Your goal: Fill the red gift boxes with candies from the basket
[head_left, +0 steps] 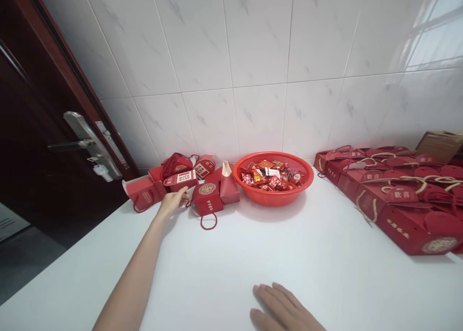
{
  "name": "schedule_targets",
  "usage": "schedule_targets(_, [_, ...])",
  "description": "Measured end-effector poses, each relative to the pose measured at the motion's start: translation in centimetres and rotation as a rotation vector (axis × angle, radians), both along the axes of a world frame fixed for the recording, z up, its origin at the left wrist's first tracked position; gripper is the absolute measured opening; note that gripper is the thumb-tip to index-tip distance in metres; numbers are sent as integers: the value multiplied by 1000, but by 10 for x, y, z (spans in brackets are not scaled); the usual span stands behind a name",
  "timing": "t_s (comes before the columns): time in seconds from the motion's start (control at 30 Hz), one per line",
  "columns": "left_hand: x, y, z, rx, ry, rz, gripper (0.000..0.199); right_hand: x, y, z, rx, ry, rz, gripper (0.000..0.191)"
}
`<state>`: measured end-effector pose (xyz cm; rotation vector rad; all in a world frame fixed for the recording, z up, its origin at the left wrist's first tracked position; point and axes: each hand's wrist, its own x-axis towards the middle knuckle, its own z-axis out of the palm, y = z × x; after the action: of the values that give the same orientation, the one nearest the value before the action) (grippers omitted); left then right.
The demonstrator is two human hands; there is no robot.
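Observation:
My left hand (174, 200) reaches into a loose pile of red gift boxes at the left. Its fingers are pressed together at the lower edge of a box with a white label (182, 179); what they pinch is too small to make out. Just right of it lies a red box (208, 198) with a round gold emblem and a cord loop. Low in the view, my right hand (284, 308) is over the white table, fingers spread, holding nothing. A red plastic basket (277, 197) of wrapped candies (271, 174) stands near the wall.
Rows of red boxes (394, 225) with cord handles fill the right side of the white table (217, 273). Behind them is a brown cardboard piece (438, 145). A tiled wall (253, 41) runs along the back, and a dark door (32, 128) stands at the left.

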<state>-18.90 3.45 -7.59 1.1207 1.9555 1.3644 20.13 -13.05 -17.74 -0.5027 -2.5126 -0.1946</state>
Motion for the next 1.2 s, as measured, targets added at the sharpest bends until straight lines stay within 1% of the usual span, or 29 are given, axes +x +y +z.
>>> schedule_targets(0.07, [13,-2,4,-152,-41,-67,47,2,1,0,1,-1,-2,32])
schedule_targets(0.1, [18,-4,5,-183,-39,-94,48,2,1,0,12,-4,-3,32])
schedule_targets(0.13, [23,-6,6,-180,-27,-113,48,1,1,-2,27,-8,-8,32])
schedule_targets(0.27, [36,-9,7,-32,-5,-114,45,-5,-1,-12,130,-14,-40,32])
schedule_targets(0.37, [43,-10,10,110,-98,-114,47,-10,-4,-20,193,10,-77,31])
schedule_targets(0.43, [47,-11,16,189,-167,-135,50,-13,-7,-23,205,20,-92,32])
schedule_targets(0.5, [50,-14,24,252,-179,-144,51,-15,-8,-25,213,16,-96,33])
schedule_targets(0.63, [57,-26,44,388,-84,-169,47,-14,-8,-27,218,9,-106,35])
schedule_targets(0.73, [68,-40,60,465,-20,-217,42,-14,-6,-30,202,12,-92,37])
schedule_targets(0.83, [86,-60,76,537,83,-247,39,-16,-5,-31,175,-8,-85,38])
schedule_targets(0.9, [101,-75,85,607,157,-330,33,-16,-5,-28,75,9,-78,36])
schedule_targets(0.93, [110,-83,89,655,208,-413,28,-15,-5,-26,-27,51,-63,33])
schedule_targets(0.97, [120,-89,92,721,273,-518,23,-12,-5,-21,-161,131,-44,31])
schedule_targets(1.03, [140,-100,95,837,448,-748,14,-2,-4,-9,-482,388,-39,29])
schedule_targets(1.07, [150,-104,93,860,546,-837,13,5,-3,0,-620,559,-79,29])
schedule_targets(1.1, [159,-107,90,860,648,-911,12,12,-1,10,-720,728,-155,30])
schedule_targets(1.13, [169,-108,85,839,745,-973,13,20,2,21,-773,869,-242,28])
schedule_targets(1.17, [177,-108,78,823,823,-1024,15,27,6,33,-770,989,-321,27])
schedule_targets(1.2, [185,-107,70,801,884,-1062,16,34,10,46,-727,1074,-360,26])
